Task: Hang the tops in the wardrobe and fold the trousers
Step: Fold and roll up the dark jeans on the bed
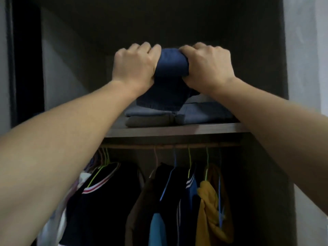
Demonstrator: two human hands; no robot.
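A folded pair of dark blue trousers (pixel 170 68) is held up over the wardrobe's upper shelf (pixel 174 129). My left hand (pixel 134 64) grips its left side and my right hand (pixel 207 64) grips its right side, fingers curled round the cloth. Its lower end touches a stack of folded grey-blue trousers (pixel 200 112) lying on the shelf. Below the shelf, several tops (pixel 110 197) hang on coloured hangers from the rail (pixel 170 146), among them a black one, a brown one, a blue one and a yellow one (pixel 211 210).
The wardrobe's left wall (pixel 58 68) and right side panel (pixel 266 59) close in the shelf space. The shelf has room to the left of the stack. A pale wall (pixel 305 50) stands on the right.
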